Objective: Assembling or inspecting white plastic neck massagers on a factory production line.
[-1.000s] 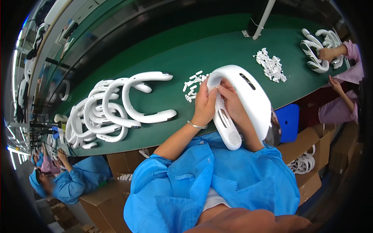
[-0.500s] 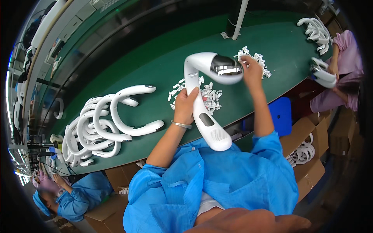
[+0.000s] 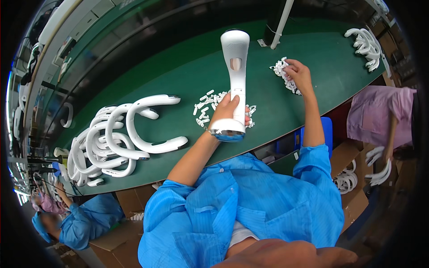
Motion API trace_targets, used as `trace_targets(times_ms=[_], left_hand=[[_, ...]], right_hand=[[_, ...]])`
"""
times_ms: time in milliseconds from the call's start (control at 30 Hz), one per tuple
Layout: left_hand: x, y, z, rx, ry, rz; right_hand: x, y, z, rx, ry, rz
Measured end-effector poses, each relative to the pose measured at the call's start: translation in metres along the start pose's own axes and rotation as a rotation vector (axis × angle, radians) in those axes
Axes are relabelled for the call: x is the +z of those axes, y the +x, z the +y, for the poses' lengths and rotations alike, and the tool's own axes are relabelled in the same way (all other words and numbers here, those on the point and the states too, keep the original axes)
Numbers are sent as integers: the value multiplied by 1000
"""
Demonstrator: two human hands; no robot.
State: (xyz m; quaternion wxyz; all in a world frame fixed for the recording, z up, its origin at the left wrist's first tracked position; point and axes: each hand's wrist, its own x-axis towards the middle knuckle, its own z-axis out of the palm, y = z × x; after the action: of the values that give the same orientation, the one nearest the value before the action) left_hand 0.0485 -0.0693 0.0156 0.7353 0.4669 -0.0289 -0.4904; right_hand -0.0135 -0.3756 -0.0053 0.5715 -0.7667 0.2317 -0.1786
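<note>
My left hand [image 3: 227, 109] grips a white neck fan [image 3: 238, 82] by its narrow middle. The fan stands on end above the table, one wide grilled end pointing away and the glossy dark-tipped end near my wrist. Over a heap of small white plastic parts [image 3: 292, 85], my right hand [image 3: 299, 75] is bent with its finger and thumb apart, fingertips at the heap's edge. No part shows clearly between them. Another scatter of small white clips [image 3: 203, 109] lies behind and beside my left hand, partly covered by it.
Several white neck fans [image 3: 107, 140] are piled on the green table [image 3: 170, 80] at the left, more [image 3: 364, 47] at the far right. A pole [image 3: 282, 24] rises at the back. Cartons and a blue bin [image 3: 327, 134] stand below the front edge. Co-workers are at both sides.
The neck fan has turned in my left hand, its grilled end now far and its glossy end near. My right hand has left the fan for the parts heap. The co-worker at right has moved.
</note>
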Motion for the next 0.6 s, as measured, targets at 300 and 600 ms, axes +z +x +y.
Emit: trace_targets(times_ms=[300,600], left_hand=[[7,11,-6,171,-12,-44],[15,-5,-11,280,-69,-37]], right_hand=[[80,-77,-63,-38,445,-91],[130,-111,-74,-629,-108,164]])
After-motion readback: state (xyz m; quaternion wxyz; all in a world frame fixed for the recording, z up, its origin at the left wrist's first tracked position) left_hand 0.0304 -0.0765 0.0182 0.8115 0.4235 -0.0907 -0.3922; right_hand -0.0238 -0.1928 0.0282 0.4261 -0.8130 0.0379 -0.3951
